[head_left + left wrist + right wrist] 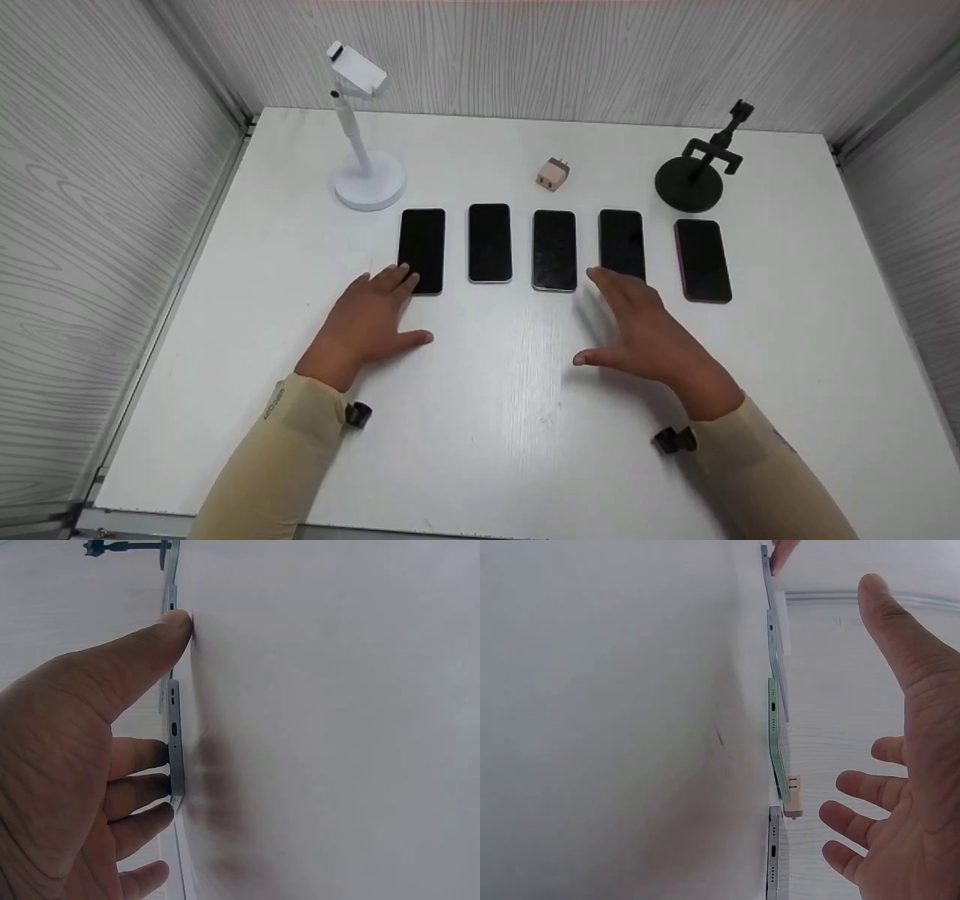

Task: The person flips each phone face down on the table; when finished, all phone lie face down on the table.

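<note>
Several dark-screened phones lie face up in a row across the white table. My left hand (367, 322) is spread palm down, with fingertips over the lower left edge of the leftmost phone (422, 247); its thumb points right over the tabletop. In the left wrist view those fingers reach that phone's port edge (175, 742). Farther right are a second phone (490, 244) and a middle phone (554, 251). My right hand (652, 337), thumb apart from its fingers, hovers by the fourth phone (622, 236) and hides its lower end. Beyond it lies the rightmost phone (703, 261).
A white phone stand (369, 184) rises at the back left. At the back right stands a black phone stand (688, 191). Between them sits a small pink plug adapter (553, 175). Grey wood-grain panels (487, 60) wall the table (465, 450) at the back and both sides.
</note>
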The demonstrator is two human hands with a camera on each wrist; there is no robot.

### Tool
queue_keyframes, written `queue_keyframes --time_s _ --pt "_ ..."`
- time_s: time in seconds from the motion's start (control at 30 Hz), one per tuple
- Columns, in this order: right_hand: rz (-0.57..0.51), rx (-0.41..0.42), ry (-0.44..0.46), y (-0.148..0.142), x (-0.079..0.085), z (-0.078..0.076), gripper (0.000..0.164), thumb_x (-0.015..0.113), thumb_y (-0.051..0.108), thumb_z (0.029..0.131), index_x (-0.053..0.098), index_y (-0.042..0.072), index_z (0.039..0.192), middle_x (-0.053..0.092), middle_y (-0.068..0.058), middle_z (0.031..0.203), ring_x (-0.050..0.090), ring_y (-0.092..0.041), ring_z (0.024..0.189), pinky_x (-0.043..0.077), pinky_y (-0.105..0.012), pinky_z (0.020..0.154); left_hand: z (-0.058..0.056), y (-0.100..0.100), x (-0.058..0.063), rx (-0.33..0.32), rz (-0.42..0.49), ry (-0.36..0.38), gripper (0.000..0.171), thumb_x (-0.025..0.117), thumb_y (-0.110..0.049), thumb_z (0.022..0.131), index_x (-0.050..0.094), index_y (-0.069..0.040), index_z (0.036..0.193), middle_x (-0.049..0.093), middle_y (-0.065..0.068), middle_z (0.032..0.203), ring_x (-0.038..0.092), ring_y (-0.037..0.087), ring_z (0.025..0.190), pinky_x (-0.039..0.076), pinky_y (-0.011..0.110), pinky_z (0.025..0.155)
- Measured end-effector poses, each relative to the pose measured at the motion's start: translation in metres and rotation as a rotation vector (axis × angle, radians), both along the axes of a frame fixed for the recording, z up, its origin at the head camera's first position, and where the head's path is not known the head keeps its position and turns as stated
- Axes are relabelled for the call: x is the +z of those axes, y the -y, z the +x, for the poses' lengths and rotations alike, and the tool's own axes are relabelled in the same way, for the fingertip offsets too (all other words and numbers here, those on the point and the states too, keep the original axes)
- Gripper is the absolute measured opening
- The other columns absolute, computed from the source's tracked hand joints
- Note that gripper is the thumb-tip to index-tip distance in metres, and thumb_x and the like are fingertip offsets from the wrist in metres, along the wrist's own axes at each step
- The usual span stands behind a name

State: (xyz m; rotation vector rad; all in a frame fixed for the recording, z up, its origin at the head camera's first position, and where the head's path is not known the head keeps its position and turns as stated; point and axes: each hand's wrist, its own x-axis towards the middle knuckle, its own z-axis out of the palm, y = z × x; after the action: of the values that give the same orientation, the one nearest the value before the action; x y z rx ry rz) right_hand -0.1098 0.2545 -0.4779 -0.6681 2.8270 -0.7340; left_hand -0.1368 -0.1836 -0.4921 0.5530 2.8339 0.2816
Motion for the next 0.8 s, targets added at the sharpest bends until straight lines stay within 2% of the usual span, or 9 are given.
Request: queue_keyframes --time_s 0.27,0.5,0.8 --pt "-0.02 0.054 -0.008 0.014 -0.001 0.0 0.132 0.09 0.073 0.075 0.023 0.018 0.175 0.033 -0.013 0.177 0.03 -0.041 0.162 0.028 -0.065 0.131 0.008 0.001 -0.001 0.002 0.009 -0.011 0.1 0.073 -0.068 0.096 0.04 -0.008 0.169 0.035 0.015 0.177 0.032 0.034 0.166 0.025 0.059 0.136" --pt "-0.018 0.108 -0.039 0.024 -0.002 0.001 0.129 0.087 0.075 0.078 0.023 0.019 0.175 0.033 -0.012 0.177 0.034 -0.041 0.161 0.028 -0.066 0.131 0.012 0.001 -0.002 -0.001 0.01 -0.02 0.099 0.073 -0.067 0.095 0.042 -0.008 0.168 0.037 0.015 0.177 0.035 0.034 0.165 0.025 0.059 0.136" --pt "-0.001 0.149 -0.063 0.035 -0.01 0.004 0.13 0.087 0.076 0.076 0.027 0.013 0.173 0.036 -0.014 0.175 0.038 -0.04 0.158 0.03 -0.063 0.131 0.017 -0.001 0.001 -0.007 0.001 -0.029 0.094 0.073 -0.066 0.096 0.047 -0.009 0.166 0.042 0.015 0.174 0.037 0.034 0.163 0.025 0.059 0.136"
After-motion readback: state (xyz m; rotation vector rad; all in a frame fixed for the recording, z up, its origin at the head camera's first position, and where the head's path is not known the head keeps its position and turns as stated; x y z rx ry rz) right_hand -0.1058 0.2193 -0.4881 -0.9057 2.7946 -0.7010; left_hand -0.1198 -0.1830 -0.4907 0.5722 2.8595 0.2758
